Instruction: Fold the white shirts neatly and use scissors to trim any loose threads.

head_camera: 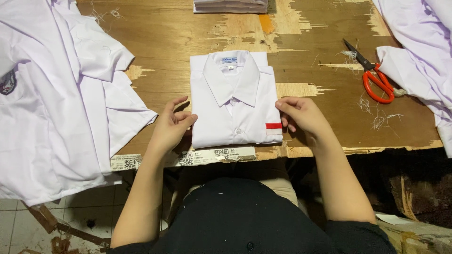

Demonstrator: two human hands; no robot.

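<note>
White folded shirt (234, 101) with red-and-white patch (273, 128), orange-handled scissors (374, 77), worn brown table (179, 33), perhaps plywood.
</note>
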